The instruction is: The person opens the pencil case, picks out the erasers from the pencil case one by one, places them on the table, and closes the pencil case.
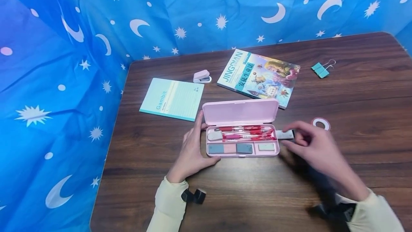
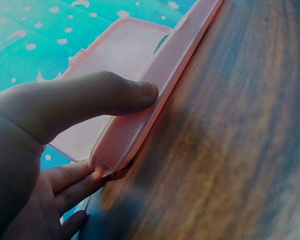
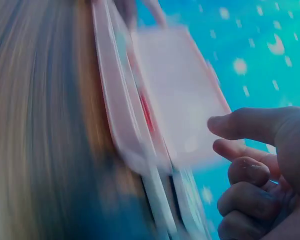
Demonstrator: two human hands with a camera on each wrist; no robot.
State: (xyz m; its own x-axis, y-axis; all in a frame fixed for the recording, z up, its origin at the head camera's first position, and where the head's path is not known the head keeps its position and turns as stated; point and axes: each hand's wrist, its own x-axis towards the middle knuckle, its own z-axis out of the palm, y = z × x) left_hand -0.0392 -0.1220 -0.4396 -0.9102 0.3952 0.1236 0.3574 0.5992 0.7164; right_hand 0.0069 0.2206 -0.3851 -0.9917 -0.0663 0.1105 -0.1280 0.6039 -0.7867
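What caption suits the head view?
Left hand steadies an open pink pencil case; right hand hovers beside it.

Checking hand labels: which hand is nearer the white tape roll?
Right. The right hand lies just left of the tape roll; the left hand is across the pencil case.

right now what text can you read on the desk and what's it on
"Gambit": on the teal notebook.
"JINGDIAN": down the edge of the picture book cover.
Chinese title on that cover: too small to read.
Small marks in the notebook's corner: too small to read.
Pencil case, pens: no readable text.
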